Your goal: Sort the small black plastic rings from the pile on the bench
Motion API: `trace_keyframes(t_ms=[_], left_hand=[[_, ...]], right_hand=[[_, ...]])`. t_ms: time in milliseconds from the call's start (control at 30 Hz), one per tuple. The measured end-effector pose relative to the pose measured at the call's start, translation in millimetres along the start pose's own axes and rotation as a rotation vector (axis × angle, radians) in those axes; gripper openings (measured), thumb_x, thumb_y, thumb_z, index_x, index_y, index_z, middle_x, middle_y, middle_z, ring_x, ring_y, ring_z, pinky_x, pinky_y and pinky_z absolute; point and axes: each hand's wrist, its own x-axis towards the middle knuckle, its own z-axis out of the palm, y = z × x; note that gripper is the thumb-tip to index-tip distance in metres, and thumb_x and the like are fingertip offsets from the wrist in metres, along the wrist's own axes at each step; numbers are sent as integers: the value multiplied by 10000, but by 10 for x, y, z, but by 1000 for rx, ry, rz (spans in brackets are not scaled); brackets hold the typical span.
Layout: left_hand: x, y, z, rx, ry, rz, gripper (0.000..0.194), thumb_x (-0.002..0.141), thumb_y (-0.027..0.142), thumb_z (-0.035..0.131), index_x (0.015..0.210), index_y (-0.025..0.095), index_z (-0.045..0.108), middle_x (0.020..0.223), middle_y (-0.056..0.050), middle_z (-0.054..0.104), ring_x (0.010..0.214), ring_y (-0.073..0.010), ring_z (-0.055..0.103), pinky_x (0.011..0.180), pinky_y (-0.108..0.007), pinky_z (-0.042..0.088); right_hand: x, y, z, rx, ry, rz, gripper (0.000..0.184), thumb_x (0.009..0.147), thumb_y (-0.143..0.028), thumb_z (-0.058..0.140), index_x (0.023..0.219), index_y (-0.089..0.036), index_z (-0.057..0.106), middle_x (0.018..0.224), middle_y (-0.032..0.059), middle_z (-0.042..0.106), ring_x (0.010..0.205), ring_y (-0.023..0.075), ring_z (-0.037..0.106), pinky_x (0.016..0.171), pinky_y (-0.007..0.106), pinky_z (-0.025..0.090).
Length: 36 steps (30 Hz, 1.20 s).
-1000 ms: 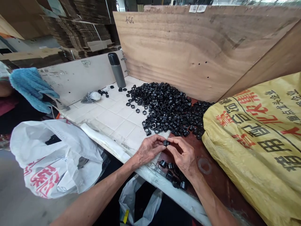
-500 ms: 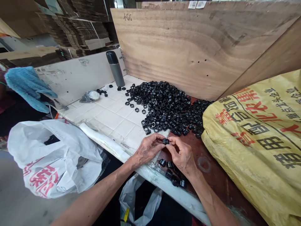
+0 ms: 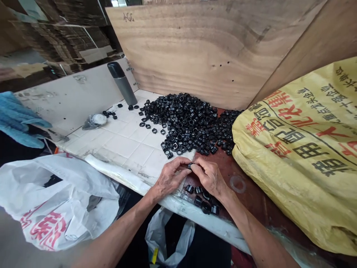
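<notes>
**Black part (image 3: 190,166), small and glossy, in the grasp of both hands**

Item: one dark piece, apparently hard and smooth; its full outline is hidden by the fingers. Position: between the fingertips of the left hand (image 3: 173,175) and the right hand (image 3: 208,178), just above the near part of the desk (image 3: 118,143). State of fingers: thumbs and forefingers of both hands pinched on the piece, the two sets of tips meeting around it; remaining fingers curled.

Related stock: a loose heap of black rings (image 3: 184,119), shiny, short and open-centred, beyond the hands; a few strays lie flat to its left. A smaller group of black pieces (image 3: 203,201), chunkier and ribbed, sits near the front edge, just below the right hand.

Surface: desk of scuffed white tile with visible joints at left, worn reddish-brown board at right, bearing a pale circular mark. Backing: plywood panel (image 3: 195,48), wavy grain, a few dark holes.

Surroundings: yellow sack (image 3: 281,190), creased, printed in red and black, right side; grey flask (image 3: 125,89), cylindrical, black-capped, upright by the far left corner; white plastic bag (image 3: 83,178), crumpled, red-printed, left of the desk; blue cloth (image 3: 16,119), fleecy, far left.
</notes>
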Motion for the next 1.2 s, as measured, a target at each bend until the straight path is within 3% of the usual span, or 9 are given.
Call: trace_keyframes(t_ms=[167, 267, 367, 500, 600, 733, 833, 1000, 1200], left_hand=[[9, -34, 20, -137, 24, -125, 220, 871, 273, 687, 1075, 192, 672, 1065, -61, 687, 956, -183, 682, 883, -313, 558], [25, 1, 26, -304, 25, -226, 243, 833, 281, 726, 1047, 178, 676, 992, -52, 722, 905, -180, 695, 860, -311, 564], [43, 44, 27, -436, 24, -327, 273, 792, 282, 765, 1017, 156, 677, 931, -50, 739, 846, -175, 701, 818, -305, 569], [53, 53, 38, -468, 53, -334, 299, 783, 298, 776, 1016, 145, 668, 919, -51, 737, 832, -170, 697, 807, -307, 565], [56, 46, 34, -476, 49, -330, 319, 766, 303, 793, 1009, 141, 665, 906, -49, 734, 826, -169, 696, 812, -310, 564], [70, 57, 10, -569, 13, -422, 347, 757, 317, 800, 1009, 123, 661, 872, -56, 733, 798, -175, 702, 816, -341, 572], [75, 40, 11, -537, 32, -350, 314, 767, 312, 792, 990, 136, 658, 917, -51, 713, 840, -169, 685, 835, -330, 558], [50, -29, 53, -257, 62, -122, 231, 845, 311, 712, 1012, 155, 679, 1008, -67, 673, 930, -177, 646, 873, -308, 522], [38, 5, 58, -311, 84, -182, 249, 849, 330, 705, 1017, 152, 662, 954, -71, 697, 865, -185, 674, 814, -307, 548]], right_hand=[[-5, 13, -12, 38, 32, -5, 139, 923, -264, 576, 807, -192, 606, 678, -27, 565, 620, 128, 517, 599, 242, 380], [-2, 25, -39, 61, 32, -40, 67, 897, -227, 608, 861, -188, 649, 752, 2, 625, 699, 154, 578, 664, 254, 435], [0, 30, -50, 73, 24, -85, 106, 899, -218, 608, 965, -193, 687, 875, 37, 668, 801, 182, 617, 738, 282, 474], [7, 32, -4, 88, 92, -88, 142, 927, -279, 602, 978, -203, 710, 871, 46, 681, 799, 185, 631, 732, 295, 497], [17, 38, 37, 112, 144, -129, 132, 928, -224, 584, 931, -206, 714, 897, 51, 690, 860, 190, 648, 800, 317, 515], [23, 57, 41, 156, 124, -191, 145, 905, -145, 583, 963, -214, 697, 1000, 52, 690, 973, 193, 649, 893, 332, 517], [17, 78, 39, 100, 144, -139, 151, 897, -186, 623, 1032, -221, 681, 993, 44, 700, 923, 190, 662, 862, 318, 527], [-28, 84, 65, -24, 136, -78, 157, 948, -300, 581, 1048, -213, 665, 897, 44, 730, 795, 186, 694, 761, 279, 529], [-46, 126, 67, -86, 126, -137, 190, 965, -328, 542, 1080, -223, 653, 904, 58, 751, 747, 201, 718, 690, 272, 535]])
